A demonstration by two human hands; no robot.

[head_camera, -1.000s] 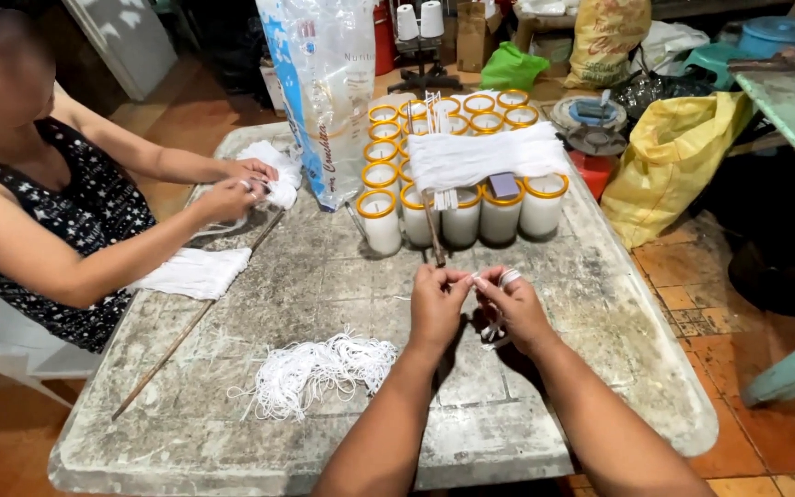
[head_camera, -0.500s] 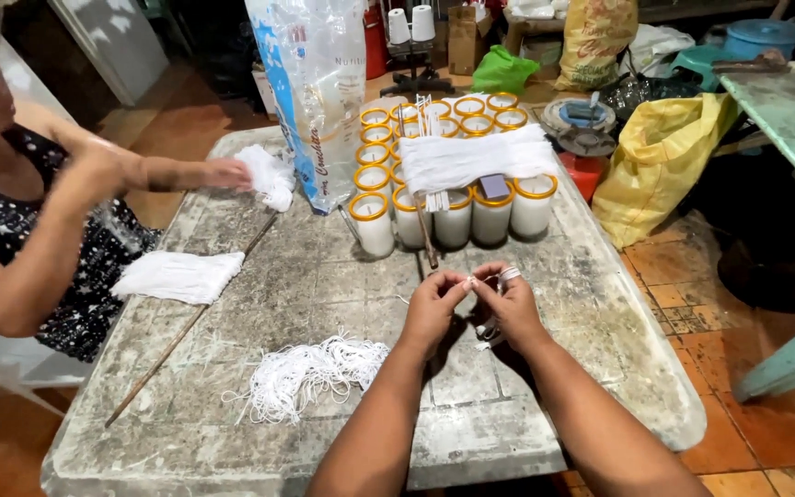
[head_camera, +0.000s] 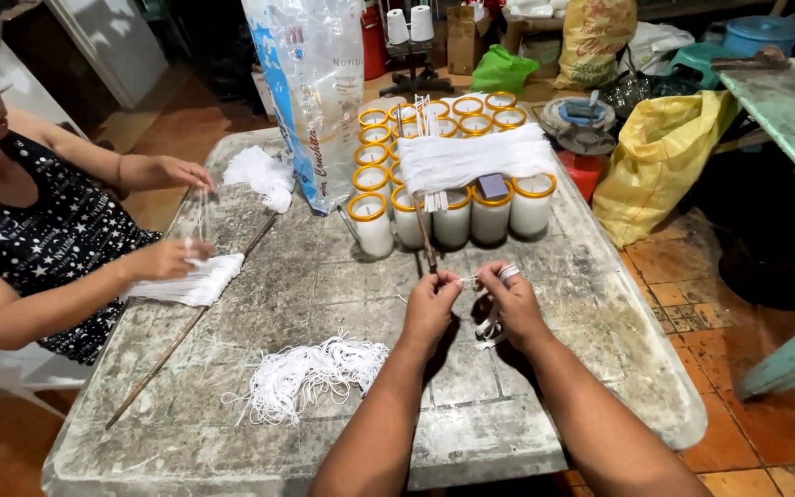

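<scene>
Head view: the left hand (head_camera: 431,296) and the right hand (head_camera: 506,299) meet just above the stone tabletop (head_camera: 342,276), close to the person's edge. The fingers of both hands are pinched together on a short white wick string (head_camera: 467,277) stretched between them. More white string is looped around the right hand's fingers, and a small bunch hangs beneath that hand; whether it touches the slab cannot be told.

As for progress, a loose pile of white strings (head_camera: 310,375) lies on the tabletop to the left of the left hand, apart from it, so a good share of strings appears not yet handled. Further back stand the glass candle jars (head_camera: 453,217) with yellow rims, grouped in rows. A thick white bundle of wicks (head_camera: 476,158) is draped over them, and a thin stick (head_camera: 422,228) slants down from the jars toward the hands. Whether any jar already carries a wick is too small to tell.

At the left, another person works with their own hands on a flat white bundle (head_camera: 197,283), beside a long stick (head_camera: 190,322) lying across the slab. A tall clear plastic bag (head_camera: 310,92) stands behind, and a yellow sack (head_camera: 660,152) sits on the floor to the right.
</scene>
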